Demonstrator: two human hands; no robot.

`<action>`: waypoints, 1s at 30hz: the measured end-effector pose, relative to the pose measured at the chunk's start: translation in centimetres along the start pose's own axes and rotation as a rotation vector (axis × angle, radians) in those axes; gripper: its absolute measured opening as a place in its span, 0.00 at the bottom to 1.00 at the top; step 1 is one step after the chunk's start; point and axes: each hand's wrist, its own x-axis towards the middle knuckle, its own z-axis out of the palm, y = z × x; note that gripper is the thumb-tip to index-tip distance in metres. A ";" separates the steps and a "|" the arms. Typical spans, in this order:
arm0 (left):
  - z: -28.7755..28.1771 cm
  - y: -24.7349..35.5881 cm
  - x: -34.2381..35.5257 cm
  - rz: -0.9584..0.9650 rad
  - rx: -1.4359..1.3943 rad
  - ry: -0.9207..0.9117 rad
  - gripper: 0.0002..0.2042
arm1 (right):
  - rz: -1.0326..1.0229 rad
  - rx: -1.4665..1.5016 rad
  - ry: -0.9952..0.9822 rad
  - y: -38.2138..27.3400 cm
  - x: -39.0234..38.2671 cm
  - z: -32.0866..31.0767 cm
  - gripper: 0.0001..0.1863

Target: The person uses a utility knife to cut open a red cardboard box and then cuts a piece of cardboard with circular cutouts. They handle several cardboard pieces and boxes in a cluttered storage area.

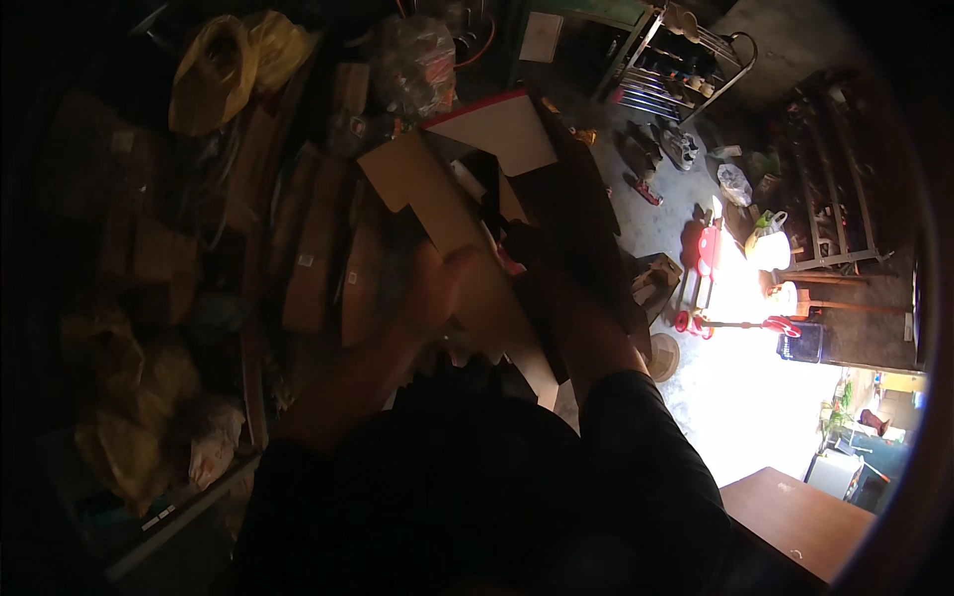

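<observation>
In front of me is an opened cardboard box (449, 211), its brown flaps spread. A white panel with a red edge (502, 134) stands up at its far side. My left hand (435, 288) lies against the near brown flap, thumb toward the middle; it is blurred and its other fingers do not show clearly. My right hand (532, 248) reaches over the box's dark middle, deep in shadow, so its fingers cannot be made out. Close to it are a dark narrow shape (490, 204) and a small red patch (512, 264).
Flat cartons (316, 238) stand along the left, beside a shelf with yellow bags (214, 74). A clear plastic bag (417, 65) sits at the back. Rightward are a metal rack (676, 65), shoes (679, 146), a red scooter (708, 253) in glaring sunlight and a brown tabletop (795, 521).
</observation>
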 end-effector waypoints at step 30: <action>-6.9 -1.2 -2.7 0.196 0.416 0.121 0.12 | -0.410 0.057 0.908 -28.0 -18.2 -13.5 0.21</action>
